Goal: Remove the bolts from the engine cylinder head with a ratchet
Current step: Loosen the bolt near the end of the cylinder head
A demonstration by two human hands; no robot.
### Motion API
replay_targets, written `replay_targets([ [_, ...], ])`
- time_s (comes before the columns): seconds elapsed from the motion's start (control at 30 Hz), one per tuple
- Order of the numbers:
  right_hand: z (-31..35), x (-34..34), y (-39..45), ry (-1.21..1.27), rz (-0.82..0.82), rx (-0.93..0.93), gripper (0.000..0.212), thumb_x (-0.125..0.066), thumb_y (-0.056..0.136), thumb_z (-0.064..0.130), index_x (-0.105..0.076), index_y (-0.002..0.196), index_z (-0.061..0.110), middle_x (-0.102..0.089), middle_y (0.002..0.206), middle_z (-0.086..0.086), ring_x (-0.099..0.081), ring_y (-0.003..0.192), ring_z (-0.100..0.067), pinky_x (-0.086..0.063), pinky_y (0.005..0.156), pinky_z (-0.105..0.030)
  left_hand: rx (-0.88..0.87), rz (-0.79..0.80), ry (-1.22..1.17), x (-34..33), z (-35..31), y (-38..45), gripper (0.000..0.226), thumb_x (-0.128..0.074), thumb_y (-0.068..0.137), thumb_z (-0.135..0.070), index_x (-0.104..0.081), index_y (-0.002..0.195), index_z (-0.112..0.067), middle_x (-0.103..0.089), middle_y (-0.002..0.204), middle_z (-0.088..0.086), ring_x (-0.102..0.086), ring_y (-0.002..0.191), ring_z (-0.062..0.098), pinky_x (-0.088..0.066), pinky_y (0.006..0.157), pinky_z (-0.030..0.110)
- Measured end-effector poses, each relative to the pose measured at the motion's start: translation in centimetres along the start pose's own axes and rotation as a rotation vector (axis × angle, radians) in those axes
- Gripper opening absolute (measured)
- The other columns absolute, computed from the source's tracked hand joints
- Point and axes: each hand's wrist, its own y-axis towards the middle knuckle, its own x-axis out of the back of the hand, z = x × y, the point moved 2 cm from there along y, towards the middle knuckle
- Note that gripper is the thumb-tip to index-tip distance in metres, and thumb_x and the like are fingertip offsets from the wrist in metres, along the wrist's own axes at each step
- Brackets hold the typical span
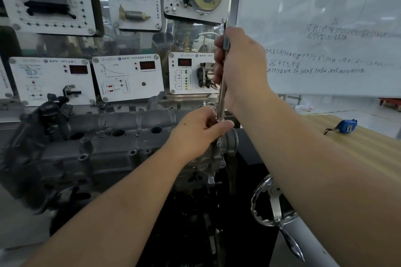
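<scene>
hidden: ratchet point(221, 102) head, under left hands point(202, 129) | whiteboard point(325, 28) writing: perhaps too blurred

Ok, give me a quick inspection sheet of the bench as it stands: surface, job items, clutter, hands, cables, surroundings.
Surface: wooden tabletop at right, striped grain; the engine sits on a dark stand left of it.
Job's things: cylinder head, grey metal, open round holes along its top; ratchet standing near upright at its right end.
Clutter: blue tape measure on the tabletop.
Hands: right hand grips the ratchet's upper shaft; left hand holds its lower end at the head.
Cables: nothing seen loose.
Surroundings: training panels behind, whiteboard with handwriting at right, chrome handwheel below.
</scene>
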Motion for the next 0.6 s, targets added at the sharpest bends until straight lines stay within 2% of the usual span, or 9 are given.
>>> replay_targets([
  [0.07, 0.0, 0.1, 0.0, 0.067, 0.065, -0.036, 0.034, -0.048, 0.1, 0.027, -0.06, 0.07, 0.016, -0.048, 0.053, 0.005, -0.035, 0.044, -0.012, -0.031, 0.046, -0.027, -0.016, 0.035, -0.036, 0.2, 0.1, -0.1, 0.038, -0.056, 0.084, -0.066, -0.061, 0.085, -0.028, -0.073, 0.084, -0.009, -0.069, 0.077, 0.012, -0.058, 0.075, 0.042],
  [0.13, 0.0, 0.1, 0.0, 0.111, 0.159, -0.078, 0.042, -0.044, 0.103, 0.032, -0.057, 0.065, 0.019, -0.04, 0.049, 0.006, -0.028, 0.04, -0.011, -0.026, 0.045, -0.026, -0.042, 0.091, -0.086, 0.5, 0.2, -0.4, 0.032, -0.05, 0.087, -0.064, -0.065, 0.095, -0.038, -0.075, 0.093, -0.013, -0.07, 0.087, 0.013, -0.058, 0.079, 0.042],
  [0.2, 0.0, 0.1, 0.1, 0.118, 0.237, -0.111, 0.05, -0.044, 0.102, 0.035, -0.051, 0.055, 0.022, -0.033, 0.047, 0.007, -0.023, 0.039, -0.012, -0.022, 0.046, -0.025, -0.049, 0.128, -0.071, 0.8, 0.3, -0.6, 0.03, -0.045, 0.087, -0.065, -0.065, 0.101, -0.048, -0.075, 0.099, -0.006, -0.07, 0.092, 0.028, -0.057, 0.081, 0.05],
  [0.23, 0.1, 0.1, 0.2, 0.112, 0.274, -0.119, 0.051, -0.045, 0.102, 0.037, -0.049, 0.052, 0.023, -0.032, 0.047, 0.008, -0.022, 0.04, -0.012, -0.022, 0.046, -0.025, -0.052, 0.129, -0.048, 0.9, 0.3, -0.6, 0.029, -0.044, 0.089, -0.065, -0.066, 0.1, -0.048, -0.075, 0.097, -0.004, -0.07, 0.087, 0.032, -0.057, 0.078, 0.05],
  [0.3, 0.0, 0.0, 0.2, 0.093, 0.302, -0.114, 0.05, -0.05, 0.1, 0.043, -0.047, 0.053, 0.024, -0.031, 0.048, 0.008, -0.021, 0.043, -0.013, -0.022, 0.046, -0.026, -0.064, 0.102, -0.018, 0.8, 0.3, -0.5, 0.025, -0.046, 0.092, -0.061, -0.065, 0.095, -0.045, -0.074, 0.09, -0.005, -0.067, 0.071, 0.023, -0.057, 0.07, 0.044],
  [0.4, -0.4, 0.1, 0.1, 0.069, 0.229, -0.073, 0.045, -0.05, 0.1, 0.041, -0.046, 0.06, 0.021, -0.031, 0.048, 0.008, -0.021, 0.043, -0.012, -0.021, 0.046, -0.027, -0.065, 0.037, -0.02, 0.4, 0.3, -0.3, 0.019, -0.055, 0.093, -0.056, -0.061, 0.088, -0.038, -0.073, 0.085, -0.011, -0.067, 0.07, 0.012, -0.058, 0.068, 0.036],
  [0.5, -0.8, 0.3, -0.1, 0.091, 0.152, -0.06, 0.045, -0.048, 0.1, 0.044, -0.048, 0.061, 0.021, -0.031, 0.048, 0.008, -0.023, 0.041, -0.012, -0.021, 0.046, -0.027, -0.068, -0.012, -0.038, 0.1, 0.4, -0.1, 0.024, -0.063, 0.09, -0.053, -0.053, 0.077, -0.036, -0.061, 0.065, -0.014, -0.05, 0.051, 0.0, -0.041, 0.051, 0.016],
  [0.6, -0.9, 0.5, -0.2, 0.121, 0.09, -0.06, 0.048, -0.051, 0.098, 0.05, -0.05, 0.059, 0.022, -0.033, 0.048, 0.006, -0.024, 0.04, -0.012, -0.022, 0.048, -0.03, -0.054, -0.014, -0.052, 0.0, 0.4, -0.1, 0.029, -0.067, 0.089, -0.052, -0.052, 0.076, -0.031, -0.057, 0.061, -0.016, -0.046, 0.05, -0.002, -0.038, 0.049, 0.015],
])
